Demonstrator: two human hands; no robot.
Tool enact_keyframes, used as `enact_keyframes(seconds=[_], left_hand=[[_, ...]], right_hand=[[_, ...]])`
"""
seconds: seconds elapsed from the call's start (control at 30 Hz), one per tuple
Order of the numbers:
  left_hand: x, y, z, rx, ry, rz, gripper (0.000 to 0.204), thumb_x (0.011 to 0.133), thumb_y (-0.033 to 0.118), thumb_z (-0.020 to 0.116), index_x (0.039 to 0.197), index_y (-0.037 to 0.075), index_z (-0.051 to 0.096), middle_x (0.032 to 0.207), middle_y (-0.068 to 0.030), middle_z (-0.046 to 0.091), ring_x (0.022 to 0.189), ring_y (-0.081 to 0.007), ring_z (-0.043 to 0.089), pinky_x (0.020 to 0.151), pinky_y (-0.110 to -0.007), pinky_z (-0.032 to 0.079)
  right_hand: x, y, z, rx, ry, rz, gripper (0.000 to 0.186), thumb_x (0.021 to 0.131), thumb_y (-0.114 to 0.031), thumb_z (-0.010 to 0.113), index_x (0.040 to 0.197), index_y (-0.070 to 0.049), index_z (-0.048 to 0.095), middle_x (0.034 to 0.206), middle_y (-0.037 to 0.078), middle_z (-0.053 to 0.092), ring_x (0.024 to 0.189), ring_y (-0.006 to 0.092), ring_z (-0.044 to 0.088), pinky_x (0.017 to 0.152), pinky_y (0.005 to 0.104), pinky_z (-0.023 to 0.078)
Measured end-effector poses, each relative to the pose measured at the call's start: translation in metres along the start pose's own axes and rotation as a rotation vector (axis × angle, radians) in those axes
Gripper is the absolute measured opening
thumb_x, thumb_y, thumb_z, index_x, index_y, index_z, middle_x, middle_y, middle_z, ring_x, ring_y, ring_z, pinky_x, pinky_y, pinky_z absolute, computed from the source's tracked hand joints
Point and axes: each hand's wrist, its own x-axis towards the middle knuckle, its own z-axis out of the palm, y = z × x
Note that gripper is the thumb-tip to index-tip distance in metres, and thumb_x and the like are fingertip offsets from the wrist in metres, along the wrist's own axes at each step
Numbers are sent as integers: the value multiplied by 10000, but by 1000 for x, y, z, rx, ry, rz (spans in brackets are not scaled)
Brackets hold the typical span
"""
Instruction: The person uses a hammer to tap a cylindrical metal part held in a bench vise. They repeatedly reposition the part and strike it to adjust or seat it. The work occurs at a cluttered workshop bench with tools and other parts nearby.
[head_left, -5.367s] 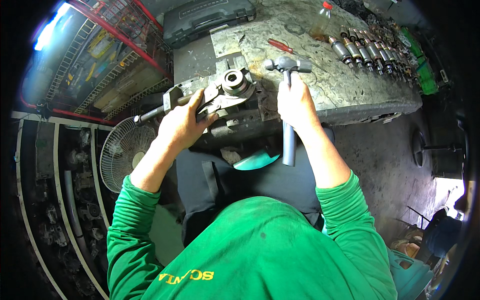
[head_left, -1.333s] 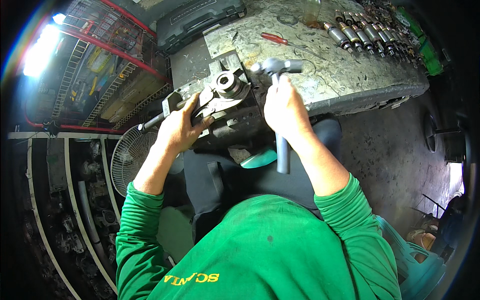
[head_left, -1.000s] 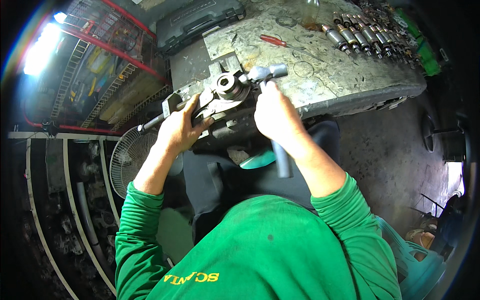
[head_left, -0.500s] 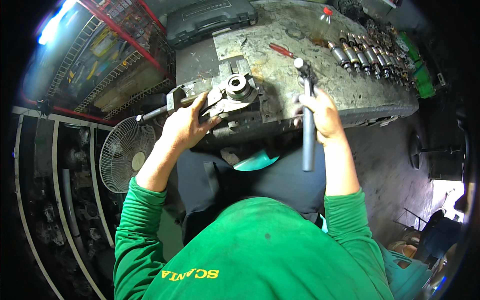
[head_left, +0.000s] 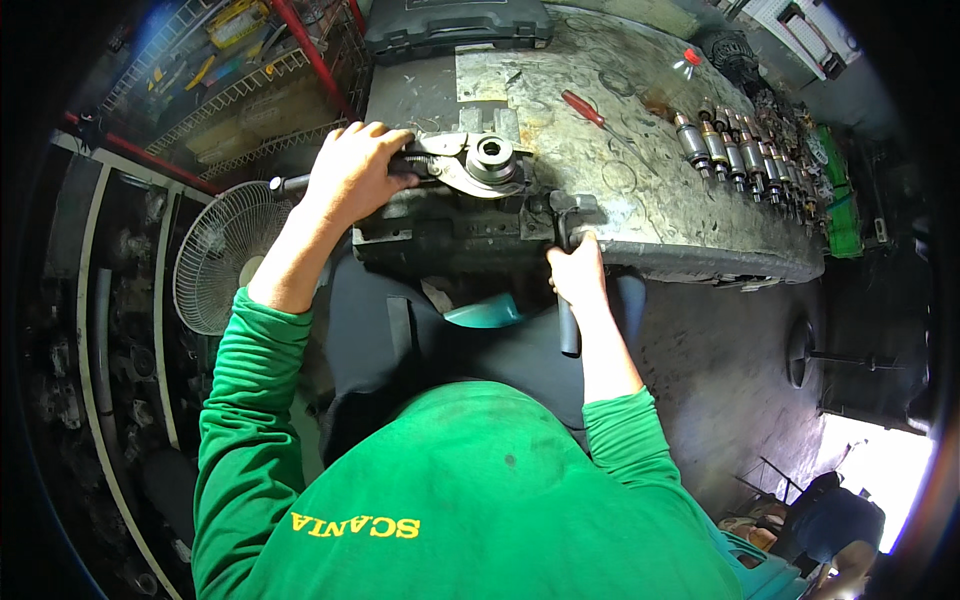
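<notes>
My left hand is closed over the left end of a vise at the bench's near edge; what lies under its fingers is hidden. Just right of it, a grey metal housing with a round, hollow collar sits on the vise. A hammer is gripped in my right hand, its head to the right of the housing and its tubular handle pointing down toward my lap. Between the hammer head and the collar there is a gap.
On the workbench lie a red-handled screwdriver and several cylindrical armatures. A bottle with a red cap stands behind them, and a dark case at the back. A fan is at left; another person is lower right.
The hammer has come down and left with my right hand, toward the vise. My left hand has moved up to the vise's left end. The whole view has shifted somewhat.
</notes>
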Motion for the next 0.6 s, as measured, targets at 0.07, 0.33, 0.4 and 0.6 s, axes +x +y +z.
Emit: enact_keyframes(seconds=[0.07,0.33,0.4,0.6], left_hand=[[-1,-5,9,-72,49,-30,516,878,279,814,1344,90,698,1286,-109,689,1266,-318,607,1082,-453,469],[33,-12,60,-9,69,-104,501,1064,509,516,1341,133,699,1307,-121,692,1284,-324,614,1126,-635,390],[45,-14,61,-10,101,-79,504,1077,529,486,1221,121,745,1212,-128,738,1218,-312,664,1074,-610,432],[71,-12,55,-133,-84,-171,489,1081,480,517,1027,66,773,1015,-134,773,1057,-337,720,996,-546,483]], right_hand=[[0,2,6,-41,12,48,561,871,-129,718,1298,127,457,916,227,636,750,285,635,654,397,515],[-25,-26,-4,-134,77,-1,674,861,-226,732,1345,172,485,1338,398,607,1319,480,584,1136,447,446],[-27,-30,-3,-138,98,-27,668,863,-220,727,1344,174,482,1328,401,610,1314,476,592,1127,454,456],[-20,-21,2,-96,80,31,682,872,-241,737,1354,158,465,1259,416,636,1217,508,644,1053,484,504]])
